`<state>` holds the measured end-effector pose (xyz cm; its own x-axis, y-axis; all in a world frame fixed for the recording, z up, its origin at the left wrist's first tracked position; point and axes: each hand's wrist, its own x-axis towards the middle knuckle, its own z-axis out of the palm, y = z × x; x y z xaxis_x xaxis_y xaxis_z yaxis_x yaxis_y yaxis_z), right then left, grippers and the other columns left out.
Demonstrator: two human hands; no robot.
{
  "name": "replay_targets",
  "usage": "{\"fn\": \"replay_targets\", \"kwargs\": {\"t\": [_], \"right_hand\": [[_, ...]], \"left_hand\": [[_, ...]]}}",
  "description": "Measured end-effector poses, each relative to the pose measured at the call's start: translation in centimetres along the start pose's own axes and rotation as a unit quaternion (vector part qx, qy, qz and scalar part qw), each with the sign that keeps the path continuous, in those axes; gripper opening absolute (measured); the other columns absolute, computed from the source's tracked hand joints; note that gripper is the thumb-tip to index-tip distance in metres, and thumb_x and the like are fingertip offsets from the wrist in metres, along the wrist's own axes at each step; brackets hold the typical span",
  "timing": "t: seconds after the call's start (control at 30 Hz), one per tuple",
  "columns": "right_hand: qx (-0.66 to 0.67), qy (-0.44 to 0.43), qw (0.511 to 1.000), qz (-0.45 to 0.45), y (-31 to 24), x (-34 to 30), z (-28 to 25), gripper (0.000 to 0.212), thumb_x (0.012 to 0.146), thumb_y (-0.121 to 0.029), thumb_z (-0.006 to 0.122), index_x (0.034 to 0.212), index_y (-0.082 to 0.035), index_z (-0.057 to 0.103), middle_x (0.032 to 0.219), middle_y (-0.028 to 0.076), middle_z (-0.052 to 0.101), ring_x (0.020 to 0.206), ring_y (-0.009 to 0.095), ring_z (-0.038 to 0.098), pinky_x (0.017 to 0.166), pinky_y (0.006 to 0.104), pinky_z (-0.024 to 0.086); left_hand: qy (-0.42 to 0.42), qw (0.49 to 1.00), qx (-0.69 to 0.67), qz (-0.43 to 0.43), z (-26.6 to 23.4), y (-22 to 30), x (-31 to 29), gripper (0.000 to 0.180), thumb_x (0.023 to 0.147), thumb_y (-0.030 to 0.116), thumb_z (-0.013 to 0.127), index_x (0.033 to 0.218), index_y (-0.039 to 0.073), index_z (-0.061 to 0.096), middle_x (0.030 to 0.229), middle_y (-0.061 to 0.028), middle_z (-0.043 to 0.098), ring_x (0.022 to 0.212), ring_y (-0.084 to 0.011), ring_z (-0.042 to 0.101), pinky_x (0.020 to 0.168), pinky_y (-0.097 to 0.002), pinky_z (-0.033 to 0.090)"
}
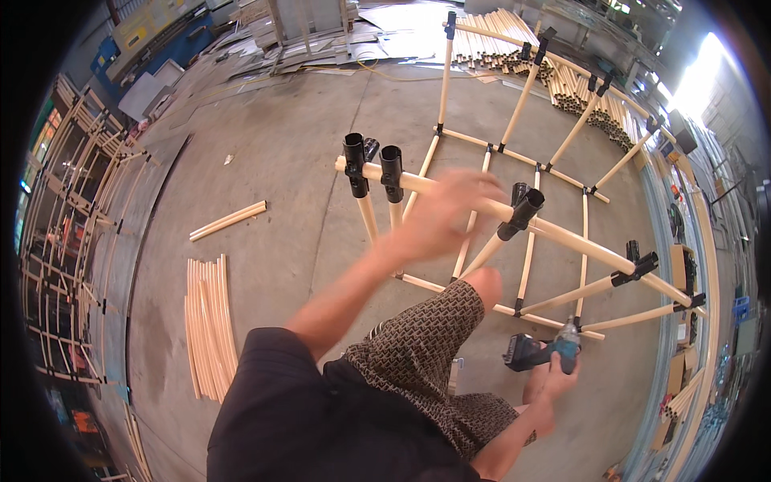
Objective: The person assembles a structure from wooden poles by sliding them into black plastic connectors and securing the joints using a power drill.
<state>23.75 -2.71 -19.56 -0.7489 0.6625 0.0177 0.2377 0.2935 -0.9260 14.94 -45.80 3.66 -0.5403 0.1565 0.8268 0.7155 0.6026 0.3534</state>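
**Pipe frame could be knocked askew beside the lowered cordless drill**

The tan pipe frame is stood on the concrete floor, directly before the person and toward the right. The cordless drill is held low in the right hand, with the fingers wrapped round its grip. The left hand is seen blurred at the top rail, beside a black pipe joint; its fingers seem partly spread, but whether the rail is grasped cannot be told.

If any joint has been left loose, the rail could be twisted or slipped out of line by an uneven push from the left hand. The frame might also be jolted by the bare knee, which is placed close to an upright.

The drill's nose is seen near the bottom pipe; whether contact is made cannot be told. The pipe's surface could be scuffed, or the bit caught, should the tool be swung carelessly. Footing could be lost if the loose pipes at left were stepped on.
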Motion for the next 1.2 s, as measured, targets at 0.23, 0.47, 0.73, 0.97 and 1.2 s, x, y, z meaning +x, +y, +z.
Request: {"fn": "replay_targets", "kwargs": {"t": [0.23,0.47,0.73,0.97,1.2], "right_hand": [[0.008,0.155,0.96,-0.234,-11.5,-6.2,-5.3,0.064,0.074,-0.009,0.089,0.13,0.0,0.061,0.124,0.015,0.066,0.112,0.028,0.062,0.101,0.0391,0.048],[0.226,0.188,0.886,-0.358,-21.8,-14.7,-11.5,0.069,0.088,-0.034,0.079,0.132,0.013,0.054,0.128,0.019,0.063,0.113,0.033,0.063,0.097,0.0472,0.052],[0.124,-0.005,0.978,-0.17,-15.8,-24.2,-0.7,0.039,0.088,-0.003,0.074,0.125,0.005,0.063,0.102,0.008,0.069,0.091,0.016,0.065,0.079,0.0284,0.054],[0.071,-0.133,0.97,-0.19,-16.9,-27.6,7.0,0.037,0.086,-0.004,0.074,0.122,0.002,0.066,0.1,0.009,0.07,0.088,0.019,0.066,0.078,0.0321,0.054],[0.062,-0.185,0.927,-0.32,-20.6,-30.9,15.2,0.047,0.078,-0.005,0.071,0.125,-0.003,0.067,0.088,0.011,0.068,0.078,0.028,0.066,0.074,0.0385,0.053]], "left_hand": [[0.005,0.962,0.011,-0.273,-15.9,-11.2,-3.6,0.031,0.1,0.016,0.065,0.128,0.001,0.061,0.126,-0.0076,0.066,0.114,-0.0183,0.063,0.093,-0.033,0.052],[-0.025,0.916,-0.082,-0.391,-10.9,-11.4,-7.1,0.068,0.09,0.025,0.082,0.138,-0.004,0.044,0.102,-0.0118,0.068,0.089,-0.0154,0.068,0.075,-0.0288,0.056],[-0.012,0.91,-0.139,-0.391,-9.4,-11.5,-7.6,0.058,0.09,0.021,0.081,0.126,-0.007,0.045,0.097,-0.0116,0.069,0.084,-0.015,0.069,0.072,-0.0289,0.056],[-0.021,0.917,-0.234,-0.324,-9.4,-13.4,-8.8,0.062,0.096,0.029,0.074,0.136,-0.008,0.042,0.112,-0.019,0.068,0.105,-0.0202,0.067,0.09,-0.0352,0.057],[-0.097,0.645,-0.482,-0.586,-10.6,-18.9,-5.3,0.091,0.104,0.067,0.024,0.137,-0.013,0.051,0.121,-0.0219,0.066,0.102,-0.0344,0.066,0.096,-0.0456,0.051]]}}
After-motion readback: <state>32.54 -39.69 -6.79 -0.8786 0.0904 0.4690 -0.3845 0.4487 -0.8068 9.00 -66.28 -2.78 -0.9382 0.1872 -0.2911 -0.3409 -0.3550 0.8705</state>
